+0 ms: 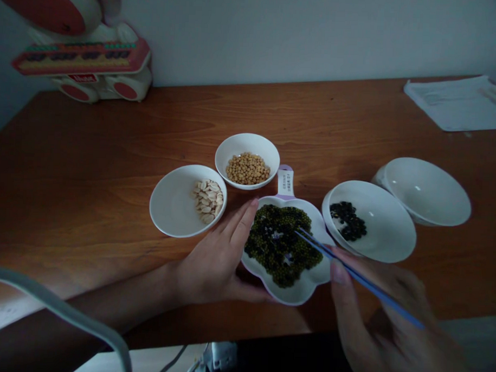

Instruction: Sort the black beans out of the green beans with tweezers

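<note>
Flower-shaped dish point(309, 283) heaped with dark-green beans; left hand point(213, 261) cups rim; right hand point(374, 304) pinches chopsticks point(350, 273).

bare left forearm point(117, 303), seemingly no sleeve

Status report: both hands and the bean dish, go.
Left hand cupping the mixed-bean dish at its rim. Right hand holds blue chopsticks, tips over the beans. Nothing blocking.
</note>
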`<state>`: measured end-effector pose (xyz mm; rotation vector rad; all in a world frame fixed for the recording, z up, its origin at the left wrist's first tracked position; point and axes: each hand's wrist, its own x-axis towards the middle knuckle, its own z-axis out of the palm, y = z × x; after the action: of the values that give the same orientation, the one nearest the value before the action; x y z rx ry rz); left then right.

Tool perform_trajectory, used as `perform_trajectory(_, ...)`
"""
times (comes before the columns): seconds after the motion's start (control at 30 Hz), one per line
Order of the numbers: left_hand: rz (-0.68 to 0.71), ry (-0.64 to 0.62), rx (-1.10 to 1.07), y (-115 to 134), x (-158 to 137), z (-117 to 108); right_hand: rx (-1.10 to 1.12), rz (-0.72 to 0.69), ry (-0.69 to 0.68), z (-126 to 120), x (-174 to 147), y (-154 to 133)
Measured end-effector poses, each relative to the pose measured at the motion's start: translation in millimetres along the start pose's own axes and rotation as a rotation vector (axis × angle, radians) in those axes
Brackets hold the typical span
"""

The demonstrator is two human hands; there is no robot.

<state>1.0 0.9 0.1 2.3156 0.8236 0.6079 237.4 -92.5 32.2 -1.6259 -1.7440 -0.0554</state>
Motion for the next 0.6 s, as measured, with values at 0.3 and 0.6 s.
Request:
perform_trajectory(0.3,0.017,0.003,0.008,-2.9,-1.9,1.8,0.06,-0.088,-0.059,25.4,4.7,-10.4)
perform_trajectory(0.6,0.023,0.012,0.022,-2.5,-2.5,1.0,0.052,-0.116,-0.074,27.2,5.7,-9.9)
